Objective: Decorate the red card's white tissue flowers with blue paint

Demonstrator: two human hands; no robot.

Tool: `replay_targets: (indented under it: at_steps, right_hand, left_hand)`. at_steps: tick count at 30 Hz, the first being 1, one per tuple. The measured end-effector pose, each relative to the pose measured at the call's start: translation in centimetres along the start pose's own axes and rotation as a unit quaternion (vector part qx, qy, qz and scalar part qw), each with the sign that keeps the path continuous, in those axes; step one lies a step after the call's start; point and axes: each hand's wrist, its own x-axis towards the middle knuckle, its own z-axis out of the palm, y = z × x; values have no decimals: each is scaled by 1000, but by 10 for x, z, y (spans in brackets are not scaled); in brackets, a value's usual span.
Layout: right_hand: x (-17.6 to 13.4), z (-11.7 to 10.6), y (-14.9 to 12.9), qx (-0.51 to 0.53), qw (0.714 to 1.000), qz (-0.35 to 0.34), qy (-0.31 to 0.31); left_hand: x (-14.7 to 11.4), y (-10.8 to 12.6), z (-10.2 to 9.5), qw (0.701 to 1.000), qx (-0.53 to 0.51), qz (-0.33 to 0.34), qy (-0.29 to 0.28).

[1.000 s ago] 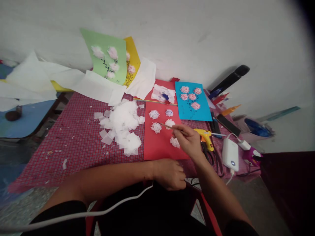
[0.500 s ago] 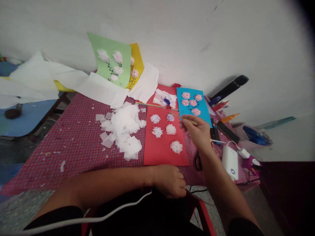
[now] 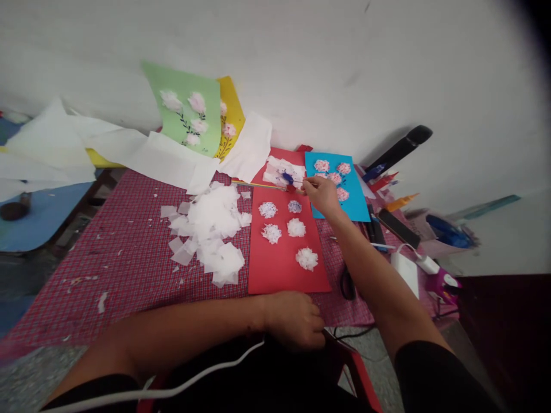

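Observation:
A thin paintbrush [image 3: 298, 181] is pinched in the fingers of my right hand [image 3: 322, 194]. Its tip reaches the dark blue paint [image 3: 287, 178] on a stained white tissue [image 3: 275, 167]. Below lies a red card [image 3: 275, 269] bearing several tissue-paper flowers. The upper right flower [image 3: 295, 206] is tinted violet-blue, and the upper left one [image 3: 267, 210] has blue specks. The lower right flower [image 3: 307, 259] looks plain white. My left hand [image 3: 295, 320] rests with fingers curled at the table's front edge, just under the card; nothing shows in it.
White tissue squares [image 3: 215, 215] are heaped left of the red card. A blue card [image 3: 359, 198] with pink flowers lies behind my right hand. Green [image 3: 206, 103] and yellow [image 3: 235, 109] cards lean on the wall. Scissors [image 3: 346, 284], a power bank [image 3: 404, 269] and cables lie at right.
My right hand has moved up and away with the paintbrush, from the violet-blue flower to the blue paint on the tissue. My left hand stays in place.

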Motion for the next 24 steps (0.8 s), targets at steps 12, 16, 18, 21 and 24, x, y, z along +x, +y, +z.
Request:
replay_targets:
  at_steps: [12,16,18,21,24]
  right_hand:
    - [-6,-16,-10,183,977,84,64]
    - [-31,-41,-16,240,963,112,57]
    - [-49,-55,-17,268,954,128,30]
    - [-70,-74,-15,332,930,157,-31]
    - [-78,-88,-13,368,904,191,-104]
  left_hand:
    - [-3,-2,-4,1000,-9,10,-8]
    - [-5,-2,-5,1000,-4,15,1]
    - [-5,-2,-6,1000,-3,11,0]
    - [-4,-2,-9,1000,-3,3,-10]
    - [-2,-2,-12,1000,-2,-2,-18]
